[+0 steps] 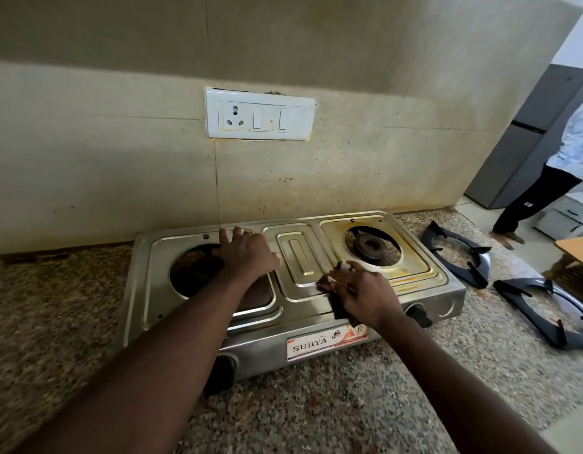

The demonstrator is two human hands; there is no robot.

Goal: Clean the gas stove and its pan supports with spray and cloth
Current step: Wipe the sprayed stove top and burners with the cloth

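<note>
Speckled granite bench against a stained tiled wall. The steel gas stove stands at the bench's back edge. Left hand lies flat, fingers spread, over the left burner well. Right hand grips a dark cloth at the stove top's front centre. Two pan supports lie toward the bench's right edge.

Speckled granite countertop, steel gas stove resting on it against the wall, two dark pan supports lying right of the stove.
</note>
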